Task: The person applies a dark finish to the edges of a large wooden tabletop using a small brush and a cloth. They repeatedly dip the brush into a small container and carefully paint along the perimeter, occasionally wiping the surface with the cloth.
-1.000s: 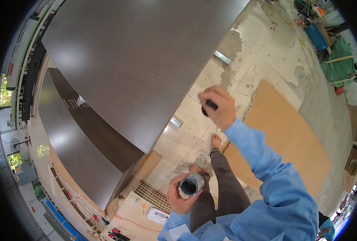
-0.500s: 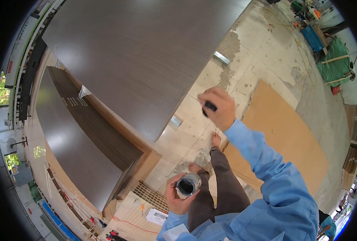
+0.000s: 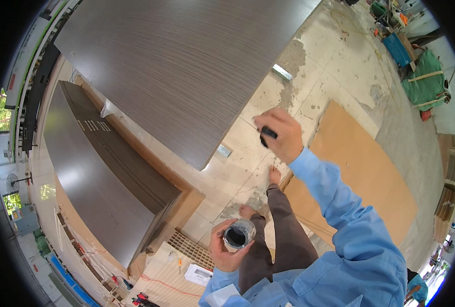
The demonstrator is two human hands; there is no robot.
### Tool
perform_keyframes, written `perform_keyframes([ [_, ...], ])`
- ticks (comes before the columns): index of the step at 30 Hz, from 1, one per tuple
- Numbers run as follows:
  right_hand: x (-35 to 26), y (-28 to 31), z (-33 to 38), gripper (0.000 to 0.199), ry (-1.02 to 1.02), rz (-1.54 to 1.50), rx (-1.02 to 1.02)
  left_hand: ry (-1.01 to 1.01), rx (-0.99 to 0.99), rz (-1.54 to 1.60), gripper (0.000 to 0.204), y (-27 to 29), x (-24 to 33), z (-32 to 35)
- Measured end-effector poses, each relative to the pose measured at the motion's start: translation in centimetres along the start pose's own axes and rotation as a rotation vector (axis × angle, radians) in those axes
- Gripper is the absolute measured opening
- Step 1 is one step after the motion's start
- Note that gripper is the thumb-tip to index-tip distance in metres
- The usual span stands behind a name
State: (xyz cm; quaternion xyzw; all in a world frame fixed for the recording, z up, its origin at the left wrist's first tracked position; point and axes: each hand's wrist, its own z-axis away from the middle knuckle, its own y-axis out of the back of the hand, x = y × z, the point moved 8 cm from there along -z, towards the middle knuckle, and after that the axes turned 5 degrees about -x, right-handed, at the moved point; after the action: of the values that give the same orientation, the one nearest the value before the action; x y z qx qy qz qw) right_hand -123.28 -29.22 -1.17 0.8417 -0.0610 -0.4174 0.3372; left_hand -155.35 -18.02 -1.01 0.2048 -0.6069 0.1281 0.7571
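My left hand (image 3: 226, 251) is wrapped round a small clear jar (image 3: 239, 234) smeared with dark stain, with dark, almost black contents inside. The jar stands upright in front of my thigh, its mouth uncovered. My right hand (image 3: 281, 134) is raised ahead, fingers closed around a small black object (image 3: 269, 133). Its kind cannot be made out; fingers cover part of it, and the fingertips are slightly blurred. To the left of this hand lies the near right edge of a large dark wood-grain panel (image 3: 171, 66), apart from the hand.
Stacked dark panels (image 3: 92, 169) lie at the left on brown board. A tan sheet (image 3: 360, 169) covers floor to the right. Metal pieces (image 3: 282, 72) show at the panel's edge. A plastic grid (image 3: 191, 249), a white box (image 3: 198, 275) and a red cord (image 3: 171, 288) are at lower left.
My right hand has shifted slightly to the right with the black object. The large panel's near corner appears farther up, and its grain shows more clearly. My left hand and jar stay nearly still.
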Motion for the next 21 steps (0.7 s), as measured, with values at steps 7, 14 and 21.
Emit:
perform_keyframes([
  [7, 1.7, 1.1, -0.3, 0.025, -0.161, 0.002, 0.081, -0.009, -0.035, 0.014, 0.079, 0.3, -0.2, 0.5],
  [14, 2.4, 2.2, -0.6, 0.024, -0.159, 0.077, 0.194, -0.017, -0.036, 0.018, 0.081, 0.3, 0.2, 0.7],
  [21, -3.7, -1.4, 1.4, 0.023, 0.168, -0.03, -0.084, -0.029, 0.007, 0.029, 0.072, 0.0, 0.6, 0.8],
])
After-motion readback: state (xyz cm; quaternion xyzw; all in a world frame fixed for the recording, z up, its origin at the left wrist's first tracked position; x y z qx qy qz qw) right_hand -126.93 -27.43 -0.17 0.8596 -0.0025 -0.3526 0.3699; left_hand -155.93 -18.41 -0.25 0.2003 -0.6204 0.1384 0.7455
